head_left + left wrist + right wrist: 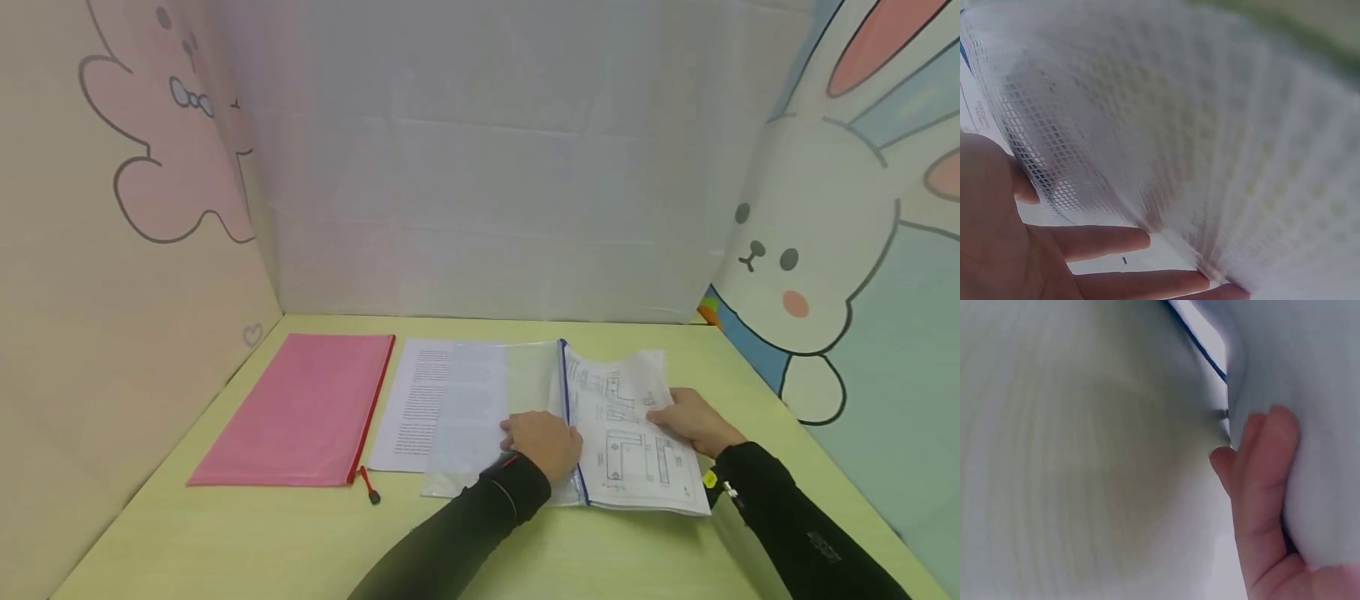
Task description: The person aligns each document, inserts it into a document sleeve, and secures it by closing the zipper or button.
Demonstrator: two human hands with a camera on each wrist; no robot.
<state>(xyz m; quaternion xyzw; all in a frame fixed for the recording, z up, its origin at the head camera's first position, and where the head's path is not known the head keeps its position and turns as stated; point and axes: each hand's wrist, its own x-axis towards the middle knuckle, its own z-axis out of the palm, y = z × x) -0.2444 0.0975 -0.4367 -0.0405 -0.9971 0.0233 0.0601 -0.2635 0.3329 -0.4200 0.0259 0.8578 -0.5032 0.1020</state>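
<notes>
My right hand (693,423) grips the right edge of a stack of papers (626,479) printed with technical drawings, thumb on top. In the right wrist view its fingers (1263,481) lie against the underside of the sheets. The stack's left side meets the blue-edged opening of a clear mesh zip pouch (531,367). Over that pouch, beside the blue edge, is my left hand (546,446). The left wrist view shows its fingers (1097,242) extended, their tips at the edge of the raised mesh film (1054,150).
A pink zip pouch (300,408) with a red edge lies at the left. Close to its lower corner is a small red and black zip pull (370,486). A sheet of printed text (408,417) lies partly beneath the clear pouch. Walls with cartoon drawings and a white backdrop (487,208) surround the table.
</notes>
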